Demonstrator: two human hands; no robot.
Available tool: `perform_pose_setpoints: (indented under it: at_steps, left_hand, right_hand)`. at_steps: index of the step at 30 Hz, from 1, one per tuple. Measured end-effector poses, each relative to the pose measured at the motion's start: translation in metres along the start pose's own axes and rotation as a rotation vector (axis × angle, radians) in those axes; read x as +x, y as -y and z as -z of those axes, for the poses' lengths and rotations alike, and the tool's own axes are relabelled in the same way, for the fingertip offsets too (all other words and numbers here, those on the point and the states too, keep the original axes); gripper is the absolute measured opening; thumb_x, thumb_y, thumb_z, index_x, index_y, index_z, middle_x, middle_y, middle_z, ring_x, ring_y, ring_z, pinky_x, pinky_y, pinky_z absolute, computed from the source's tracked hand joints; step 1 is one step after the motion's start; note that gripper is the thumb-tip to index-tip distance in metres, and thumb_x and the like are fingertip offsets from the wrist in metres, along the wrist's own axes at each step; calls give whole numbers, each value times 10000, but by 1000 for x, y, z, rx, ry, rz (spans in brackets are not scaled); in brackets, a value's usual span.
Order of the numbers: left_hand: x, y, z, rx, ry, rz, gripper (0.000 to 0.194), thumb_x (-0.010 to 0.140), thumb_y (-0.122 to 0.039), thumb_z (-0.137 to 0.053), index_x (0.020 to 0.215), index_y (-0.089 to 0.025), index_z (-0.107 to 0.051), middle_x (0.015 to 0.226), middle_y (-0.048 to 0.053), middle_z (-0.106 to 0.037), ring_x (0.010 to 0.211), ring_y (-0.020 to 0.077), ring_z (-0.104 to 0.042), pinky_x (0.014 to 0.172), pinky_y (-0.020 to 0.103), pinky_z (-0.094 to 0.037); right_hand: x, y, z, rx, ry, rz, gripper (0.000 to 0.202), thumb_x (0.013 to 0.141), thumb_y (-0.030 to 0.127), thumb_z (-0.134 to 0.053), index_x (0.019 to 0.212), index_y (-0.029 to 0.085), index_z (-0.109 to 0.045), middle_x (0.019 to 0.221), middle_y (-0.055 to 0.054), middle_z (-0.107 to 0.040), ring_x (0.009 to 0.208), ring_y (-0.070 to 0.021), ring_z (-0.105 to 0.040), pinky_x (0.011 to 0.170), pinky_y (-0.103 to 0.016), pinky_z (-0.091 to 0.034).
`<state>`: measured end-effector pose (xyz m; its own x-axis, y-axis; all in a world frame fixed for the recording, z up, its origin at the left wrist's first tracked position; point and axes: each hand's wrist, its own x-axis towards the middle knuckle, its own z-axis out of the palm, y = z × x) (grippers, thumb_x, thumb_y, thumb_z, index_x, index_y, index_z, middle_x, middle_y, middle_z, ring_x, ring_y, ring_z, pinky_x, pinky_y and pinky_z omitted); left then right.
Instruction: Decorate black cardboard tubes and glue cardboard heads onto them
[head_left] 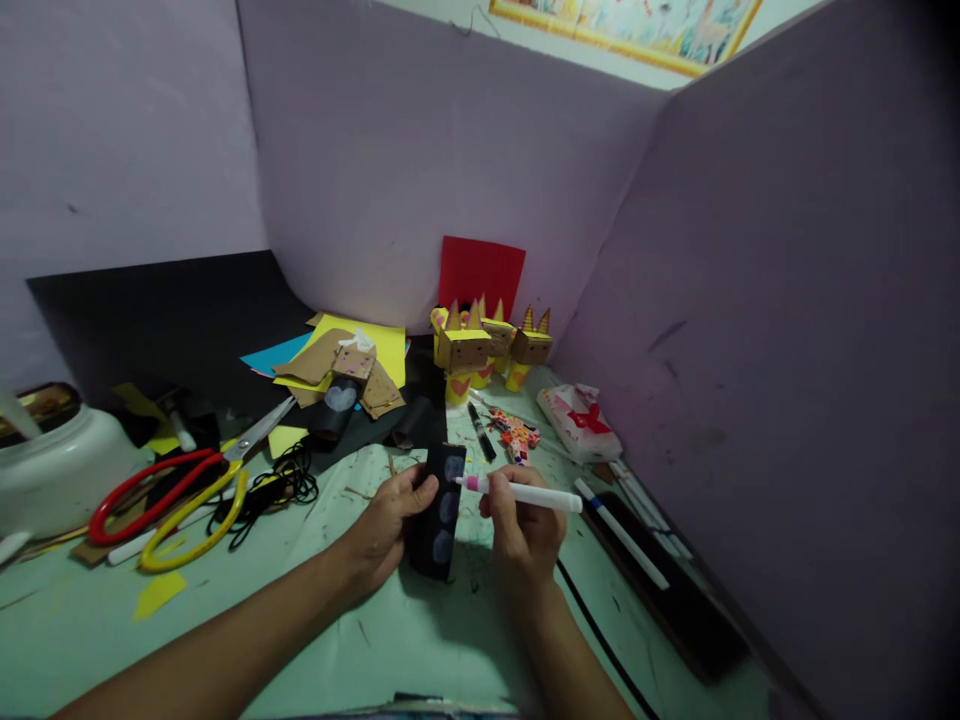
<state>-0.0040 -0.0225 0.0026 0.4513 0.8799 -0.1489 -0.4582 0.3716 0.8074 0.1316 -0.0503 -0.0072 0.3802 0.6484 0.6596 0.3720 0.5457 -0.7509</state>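
Observation:
My left hand (390, 525) is closed around the left side of a black paper strip or tube (433, 530), holding it upright and slightly tilted above the table. Several pale greyish round spots run down its front. In my right hand (525, 525) is a white marker (546, 496) with a pink end, pinched between thumb and fingers. The marker's pink tip points left and meets, or nearly meets, the uppermost spot. Beyond my hands lie a black pen (481, 432) and a colourful patterned paper cutout (519, 436).
Red-and-yellow scissors (232, 465) and tangled black cord (281, 490) lie left, near a white pot (67, 460). Behind are coloured papers (382, 350), yellow figures with cardboard heads (465, 352) and a red sheet (484, 268). On the right are a white packet (579, 422) and a dark tray (690, 600).

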Motion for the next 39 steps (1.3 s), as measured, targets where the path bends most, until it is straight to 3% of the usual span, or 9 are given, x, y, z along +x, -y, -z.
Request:
perform_pose_setpoints:
  at_steps: [9, 15, 19, 27, 32, 39]
  left_hand:
    - [1, 0, 1, -2, -3, -3, 387, 723, -265, -695, 1063, -115, -584, 802, 59, -681, 654, 130, -578, 619, 234, -444]
    - [0, 0, 1, 3, -4, -3, 392, 692, -282, -723, 1024, -119, -596, 782, 51, -670, 640, 134, -577, 603, 239, -441]
    - [0, 2, 2, 18, 9, -5, 366, 705, -296, -711, 1006, -123, -597, 727, 36, -647, 657, 142, -579, 605, 239, -440]
    - [0, 2, 3, 46, 43, -12, 396, 731, -305, -694, 1071, -127, -595, 809, 48, -647, 685, 130, -560, 616, 230, -425]
    - [0, 3, 3, 59, 47, -30, 391, 729, -305, -699, 1068, -133, -605, 758, 28, -620, 674, 122, -537, 593, 216, -407]
    - [-1, 0, 0, 54, 9, -26, 385, 686, -305, -739, 1010, -135, -620, 822, 43, -633, 692, 129, -549, 610, 225, -415]
  right_hand:
    - [-1, -5, 1, -19, -2, 24, 131, 853, 263, -545, 755, 185, -583, 590, 23, -557, 490, -117, -529, 463, -240, -401]
    - [3, 3, 2, -22, -96, 29, 147, 846, 260, -542, 733, 176, -583, 539, 36, -547, 461, -109, -525, 467, -231, -409]
    - [2, 5, 1, -1, -56, 26, 144, 846, 260, -544, 738, 175, -586, 566, 27, -557, 487, -112, -536, 482, -233, -421]
    - [2, 2, 1, -10, -21, 27, 130, 847, 254, -544, 752, 177, -589, 568, 26, -558, 483, -113, -539, 471, -233, -424]
    - [3, 4, 1, -13, -53, 32, 137, 845, 259, -543, 747, 175, -587, 571, 23, -561, 491, -115, -545, 478, -235, -436]
    - [2, 3, 1, -13, -14, 24, 148, 856, 259, -531, 739, 181, -580, 580, 19, -554, 495, -120, -536, 479, -249, -422]
